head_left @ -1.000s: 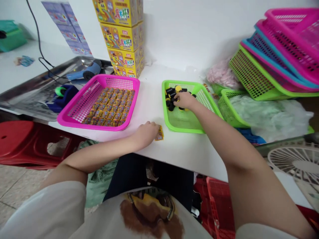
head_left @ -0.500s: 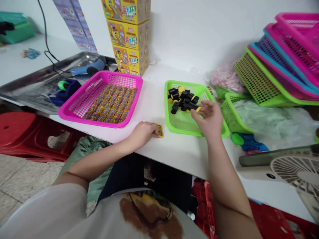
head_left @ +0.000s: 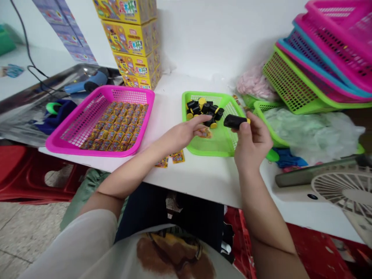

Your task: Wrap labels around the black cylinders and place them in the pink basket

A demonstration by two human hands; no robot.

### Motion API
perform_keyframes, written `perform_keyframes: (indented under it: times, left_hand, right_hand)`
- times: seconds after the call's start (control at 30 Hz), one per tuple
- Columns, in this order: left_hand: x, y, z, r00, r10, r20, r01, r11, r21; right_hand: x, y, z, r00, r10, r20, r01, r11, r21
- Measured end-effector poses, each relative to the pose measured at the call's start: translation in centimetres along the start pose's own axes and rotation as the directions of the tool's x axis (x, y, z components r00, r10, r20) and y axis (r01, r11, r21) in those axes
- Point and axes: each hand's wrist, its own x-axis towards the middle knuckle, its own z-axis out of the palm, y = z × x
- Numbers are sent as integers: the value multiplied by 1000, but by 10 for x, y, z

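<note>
My right hand is raised over the table's front and closed on a black cylinder with a yellow end. My left hand is lifted towards it and pinches a small yellow sticker. Just behind both hands stands a green tray with a pile of several black and yellow cylinders. Yellow stickers lie on the white table under my left forearm.
A pink tray holding rows of wrapped cylinders sits at the left. Stacked yellow boxes stand behind it. Tilted baskets, a plastic bag and a fan crowd the right. A metal tray holds tools.
My right hand pulled back from the green tray with a black cylinder. My left hand left the table edge and rose toward it with a sticker.
</note>
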Motion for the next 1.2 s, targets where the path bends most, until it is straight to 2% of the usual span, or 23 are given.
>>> perform_keyframes:
  times: [0.1, 0.27, 0.47, 0.6, 0.7, 0.87, 0.93, 1.0, 1.1, 1.13, 1.2]
  left_hand:
    - [-8, -19, 13, 1000, -9, 8, 10, 999, -34]
    - [-18, -19, 15, 998, -24, -55, 25, 1000, 19]
    - [-21, -17, 17, 989, -60, -139, 69, 996, 58]
    - [-24, -16, 16, 988, -14, -151, 19, 999, 28]
    - [-26, -14, 12, 991, 21, -134, -26, 999, -37]
    - [-28, -10, 8, 993, 49, -106, -64, 988, -142]
    - [-29, -10, 11, 990, 86, -113, -102, 984, -146]
    - [-29, -12, 17, 981, 114, -155, -131, 986, -103]
    - [-29, -21, 28, 943, 193, -271, -195, 981, 20]
    - [-28, -25, 30, 912, 264, -314, -255, 964, 68]
    - [-25, -31, 34, 817, 432, -381, -397, 902, 171]
  right_hand:
    - [-6, -9, 0, 991, 55, 119, -61, 997, 46]
    - [-14, -20, 3, 944, 133, 301, -158, 986, 59]
    - [-11, -14, 1, 931, 74, 357, -92, 995, 33]
    - [-8, -12, -1, 925, 44, 377, -65, 997, 44]
    - [-3, -16, -6, 887, 9, 461, -44, 997, 67]
    - [6, -21, -15, 777, 12, 630, -37, 999, 27]
    - [3, -19, -11, 767, 20, 641, -63, 997, 44]
    - [-3, -15, -3, 791, 42, 610, -131, 986, 102]
    - [-13, -14, 9, 845, 111, 523, -237, 955, 179]
    - [-16, -15, 12, 855, 143, 498, -267, 946, 187]
    - [-20, -19, 15, 862, 205, 463, -325, 925, 196]
